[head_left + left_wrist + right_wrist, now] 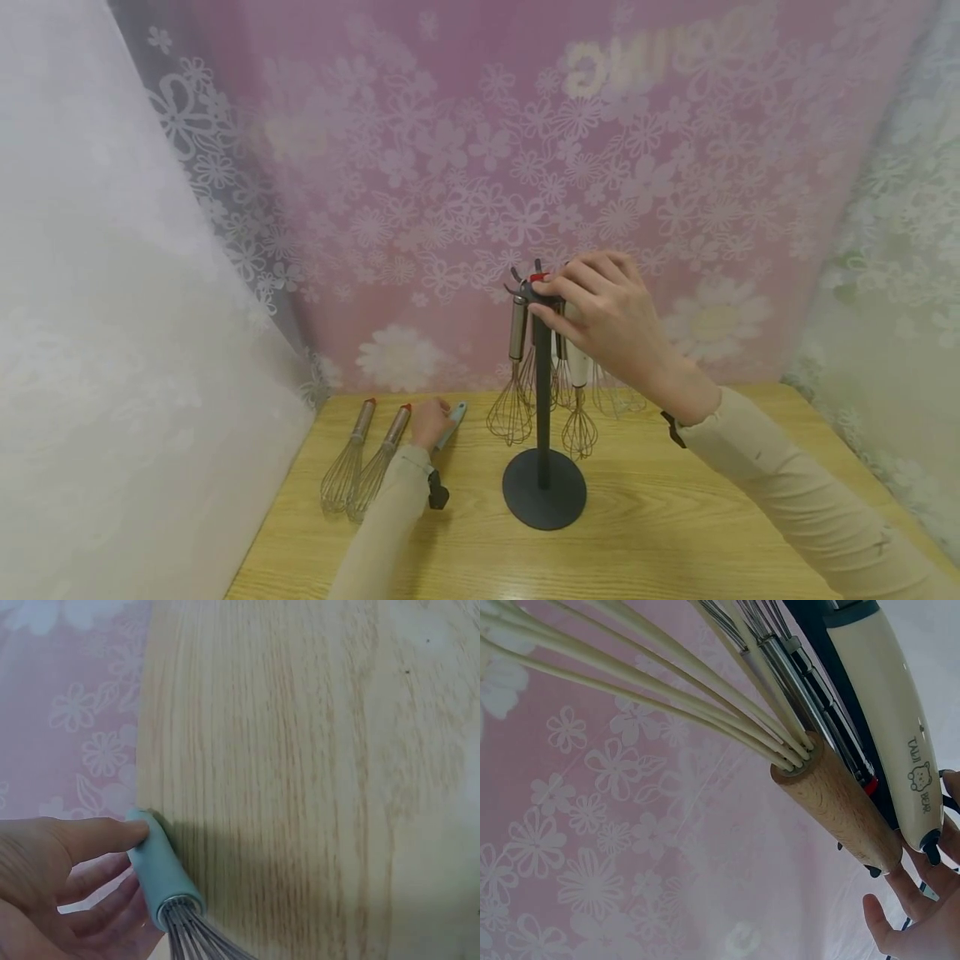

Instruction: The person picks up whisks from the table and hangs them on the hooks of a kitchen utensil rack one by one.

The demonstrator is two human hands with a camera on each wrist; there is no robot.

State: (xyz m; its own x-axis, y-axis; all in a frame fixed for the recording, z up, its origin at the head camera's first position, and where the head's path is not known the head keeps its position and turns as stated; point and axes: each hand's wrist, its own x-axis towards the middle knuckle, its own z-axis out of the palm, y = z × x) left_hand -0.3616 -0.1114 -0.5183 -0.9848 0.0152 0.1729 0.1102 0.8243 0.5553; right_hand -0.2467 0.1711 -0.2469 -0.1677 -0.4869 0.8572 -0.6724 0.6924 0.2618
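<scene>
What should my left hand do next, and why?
Probably lift the blue-handled whisk toward the dark stand: your left hand pinches it, your right hand is at the stand's top, and other whisks hang there.

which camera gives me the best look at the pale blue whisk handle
The left wrist view: it shows the pale blue whisk handle large and close, with the left hand covering only a little of it. The head view shows it small, partly hidden by that hand. The right wrist view doesn't show it.
</scene>
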